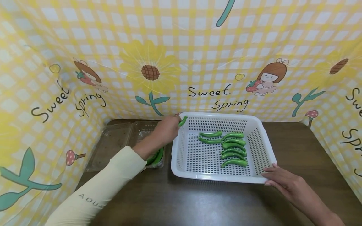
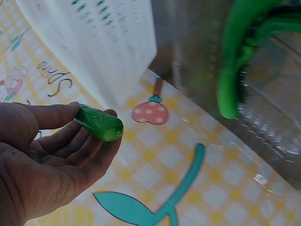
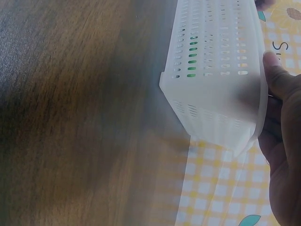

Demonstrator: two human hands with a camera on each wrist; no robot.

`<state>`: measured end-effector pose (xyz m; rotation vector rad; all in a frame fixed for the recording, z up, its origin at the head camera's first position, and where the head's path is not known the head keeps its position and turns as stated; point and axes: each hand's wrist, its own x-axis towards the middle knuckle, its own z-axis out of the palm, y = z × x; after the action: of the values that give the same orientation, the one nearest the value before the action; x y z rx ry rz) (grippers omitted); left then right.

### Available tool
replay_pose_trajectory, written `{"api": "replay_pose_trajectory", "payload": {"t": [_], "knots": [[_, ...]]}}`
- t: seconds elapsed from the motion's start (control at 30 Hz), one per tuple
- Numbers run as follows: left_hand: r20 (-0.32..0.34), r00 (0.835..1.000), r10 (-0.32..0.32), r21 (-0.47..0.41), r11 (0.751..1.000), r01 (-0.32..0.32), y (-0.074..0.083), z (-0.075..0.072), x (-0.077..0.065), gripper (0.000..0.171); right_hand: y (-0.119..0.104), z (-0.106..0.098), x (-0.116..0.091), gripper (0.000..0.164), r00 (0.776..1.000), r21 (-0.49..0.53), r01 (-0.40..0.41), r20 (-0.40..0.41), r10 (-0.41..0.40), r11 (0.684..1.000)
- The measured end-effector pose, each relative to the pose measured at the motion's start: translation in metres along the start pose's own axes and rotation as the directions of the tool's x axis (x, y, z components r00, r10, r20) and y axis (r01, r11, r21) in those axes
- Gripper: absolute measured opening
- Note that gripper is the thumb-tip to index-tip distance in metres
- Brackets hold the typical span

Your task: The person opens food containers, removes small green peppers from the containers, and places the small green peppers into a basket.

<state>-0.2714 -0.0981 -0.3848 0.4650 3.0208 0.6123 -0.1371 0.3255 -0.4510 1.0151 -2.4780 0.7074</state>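
- Surrounding my work, a yellow checked cloth (image 1: 215, 56) hangs behind and beside the dark wooden table (image 1: 192, 201).
- On this table stands the white basket (image 1: 222, 177), having holes in its walls and its bottom.
- Just to the left of it lies the clear plastic box (image 1: 142, 126), its lid (image 1: 108, 142) laid open; some boxed peppers (image 1: 156, 158) show inside, partly behind my forearm (image 1: 145, 147).
- With my right hand (image 1: 291, 183) I grip the front right corner of the basket, thumb and fingers around the rim.
- With my left hand (image 1: 168, 127), at the back left corner, I pinch one pepper between thumb and fingers. I judge the step is transferring peppers from box to basket; the next move seems to call for lowering this one inside, then loosening the fingers gently.
- The basket peppers (image 1: 234, 163) lie mostly toward the right, well apart from my pinch.
- The pinched pepper (image 2: 99, 123) sticks out past my fingertips; whether it touches the rim, I cannot tell.
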Motion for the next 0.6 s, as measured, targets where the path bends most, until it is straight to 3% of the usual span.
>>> {"api": "replay_pose_trajectory", "payload": {"t": [0.6], "knots": [[0.036, 0.994, 0.102, 0.144, 0.984, -0.106, 0.053, 0.010, 0.030, 0.022, 0.000, -0.001, -0.001, 0.047, 0.997, -0.005, -0.062, 0.049, 0.063, 0.998]]}}
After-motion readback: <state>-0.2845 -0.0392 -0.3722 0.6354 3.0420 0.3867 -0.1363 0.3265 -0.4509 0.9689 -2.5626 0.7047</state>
